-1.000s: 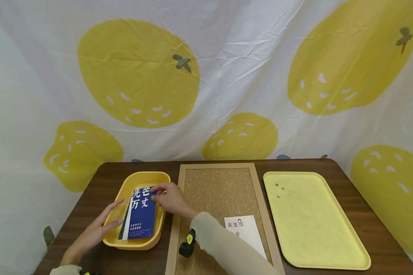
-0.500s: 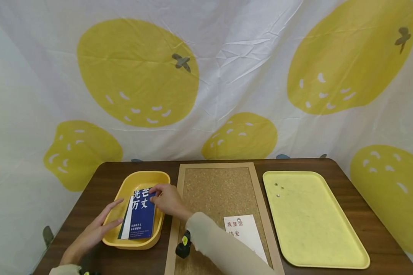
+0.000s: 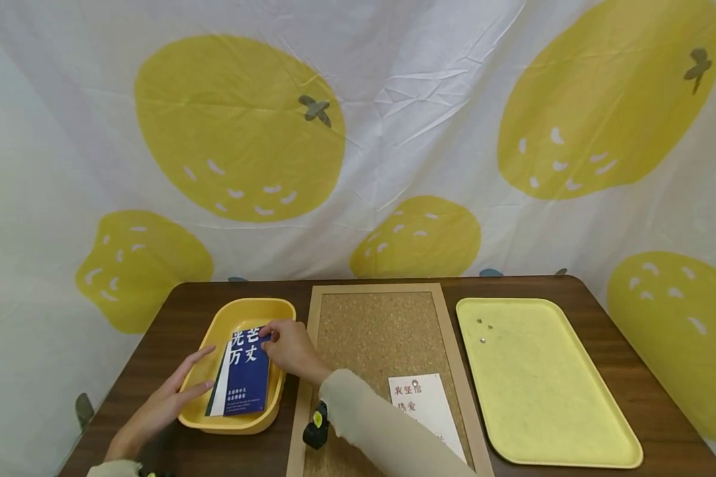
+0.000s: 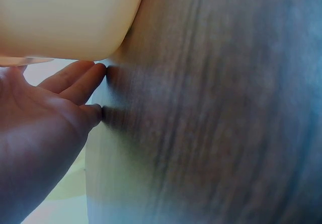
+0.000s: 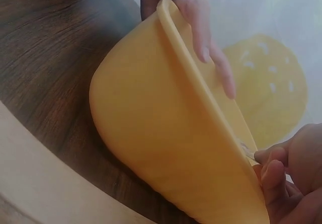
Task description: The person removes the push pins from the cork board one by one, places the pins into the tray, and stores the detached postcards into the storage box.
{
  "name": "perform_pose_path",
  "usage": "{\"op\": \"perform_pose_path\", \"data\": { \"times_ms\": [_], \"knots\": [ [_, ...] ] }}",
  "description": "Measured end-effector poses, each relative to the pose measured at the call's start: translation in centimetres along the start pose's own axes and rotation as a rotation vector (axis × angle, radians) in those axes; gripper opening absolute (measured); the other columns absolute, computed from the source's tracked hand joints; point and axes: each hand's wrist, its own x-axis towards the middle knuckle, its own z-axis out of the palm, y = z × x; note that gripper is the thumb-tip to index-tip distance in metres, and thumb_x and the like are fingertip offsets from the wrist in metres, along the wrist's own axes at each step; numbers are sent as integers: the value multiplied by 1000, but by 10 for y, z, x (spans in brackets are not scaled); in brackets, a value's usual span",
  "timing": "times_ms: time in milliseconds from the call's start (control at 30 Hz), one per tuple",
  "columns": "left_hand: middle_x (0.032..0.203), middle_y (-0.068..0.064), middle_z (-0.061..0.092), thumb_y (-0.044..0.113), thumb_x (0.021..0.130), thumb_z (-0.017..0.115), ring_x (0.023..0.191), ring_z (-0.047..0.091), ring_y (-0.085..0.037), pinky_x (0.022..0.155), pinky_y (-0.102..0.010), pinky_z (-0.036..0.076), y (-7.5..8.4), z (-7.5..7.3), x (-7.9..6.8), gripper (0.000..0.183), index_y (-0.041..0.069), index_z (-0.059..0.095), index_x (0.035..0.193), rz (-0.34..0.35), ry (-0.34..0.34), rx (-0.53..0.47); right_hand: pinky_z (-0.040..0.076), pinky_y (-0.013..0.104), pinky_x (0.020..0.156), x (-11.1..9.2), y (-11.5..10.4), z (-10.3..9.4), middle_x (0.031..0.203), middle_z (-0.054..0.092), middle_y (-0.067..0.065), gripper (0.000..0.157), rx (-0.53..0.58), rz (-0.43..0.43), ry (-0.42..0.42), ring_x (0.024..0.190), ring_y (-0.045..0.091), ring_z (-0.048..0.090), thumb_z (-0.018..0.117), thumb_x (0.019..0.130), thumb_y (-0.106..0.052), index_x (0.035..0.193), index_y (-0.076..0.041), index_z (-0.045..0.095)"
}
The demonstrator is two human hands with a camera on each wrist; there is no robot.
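Observation:
In the head view, a blue card (image 3: 246, 384) with white characters lies in the yellow basin (image 3: 256, 306). A white card edge (image 3: 219, 389) and a dark green one stick out from under its left side. My right hand (image 3: 294, 348) pinches the blue card at its upper right corner, thumb and forefinger together. In the right wrist view, these fingertips sit just over the basin's rim. My left hand (image 3: 162, 401) is at the basin's left side with fingers extended, thumb over the rim. From the left wrist, its fingers show below the basin wall.
Right of the basin lies a framed cork board (image 3: 382, 331), with a white sheet (image 3: 426, 407) fixed by a pin near its top edge. A pale yellow tray (image 3: 555, 391) further right holds 3 small pins (image 3: 482, 340). A lemon-print curtain (image 3: 358, 132) hangs behind the table.
The white edge under the blue card shows a little wider toward the bottom. My right forearm has shifted slightly left, uncovering more of the pinned sheet. My left hand stays in place.

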Motion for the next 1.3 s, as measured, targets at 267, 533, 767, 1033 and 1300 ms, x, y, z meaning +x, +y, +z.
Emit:
{"op": "perform_pose_path", "data": {
  "times_ms": [267, 533, 767, 1033, 1300],
  "knots": [
    [164, -20, 5, 36, 99, 58, 148, 7, -46, 113, -71, 7, 0, 0, 1, 71, 26, 18, 158, -20, -3, 3, 45, 19, 47, 1, 0, 1, 72, 56, -3, 16, -55, -10, 22, 57, 8, 52, 70, 90, -7, 106, -11, 74],
    [164, -20, 4, 34, 99, 58, 148, 4, -48, 112, -73, 7, 0, -1, 2, 71, 25, 19, 158, 18, 0, 3, 43, 18, 45, 0, -2, 0, 70, 57, -3, 15, -54, -31, 36, 54, 7, 51, 70, 90, -7, 105, -8, 74],
    [165, -19, 3, 37, 99, 58, 149, 1, -48, 112, -73, 6, 0, 0, 1, 71, 25, 19, 158, -3, 1, 16, 46, 18, 47, 1, -2, 1, 74, 60, -2, 13, -60, -18, 44, 58, 8, 53, 70, 91, -7, 103, -8, 75],
    [164, -21, 5, 32, 99, 58, 148, 2, -49, 111, -74, 6, 2, 1, -1, 68, 23, 23, 157, 57, 20, 9, 44, 18, 48, 2, -2, 2, 72, 59, -3, 9, -78, -27, 67, 58, 7, 52, 71, 91, -9, 99, -8, 75],
    [165, -21, 4, 33, 100, 58, 148, 0, -49, 111, -73, 6, 2, 1, 0, 69, 23, 21, 157, 42, 14, 9, 44, 18, 47, 1, -2, 2, 72, 59, -3, 10, -69, -11, 62, 58, 7, 52, 70, 92, -11, 101, -8, 75]
  ]
}}
